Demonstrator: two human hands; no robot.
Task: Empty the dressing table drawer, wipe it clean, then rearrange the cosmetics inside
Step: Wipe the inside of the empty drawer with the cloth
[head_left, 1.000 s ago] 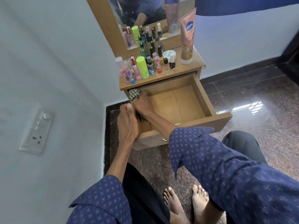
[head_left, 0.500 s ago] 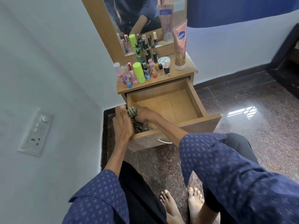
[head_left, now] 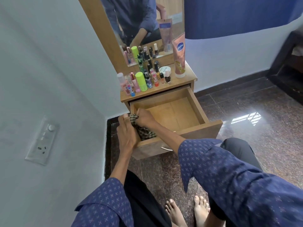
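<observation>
The wooden drawer (head_left: 211, 128) of the dressing table stands pulled out, its bare floor showing. A checked cloth (head_left: 144, 132) lies bunched in the drawer's near left corner. My right hand (head_left: 145, 117) grips the cloth's upper end inside the drawer. My left hand (head_left: 127, 133) is at the drawer's left wall, fingers curled round the cloth and the wall's edge. Several cosmetics stand on the table top (head_left: 188, 80): a green bottle (head_left: 141, 81), small nail polish bottles (head_left: 167, 78), a white jar (head_left: 164, 69) and a tall pink tube (head_left: 179, 58).
A mirror (head_left: 141, 27) rises behind the cosmetics and reflects them. A white wall with a switch plate (head_left: 42, 140) is close on the left. Polished stone floor (head_left: 254, 112) lies to the right. My bare feet (head_left: 186, 212) are below, and dark furniture (head_left: 290, 66) is far right.
My right hand has drawn the cloth from the back left of the drawer toward the near left corner. The left hand stayed at the left wall. The view shifted a little.
</observation>
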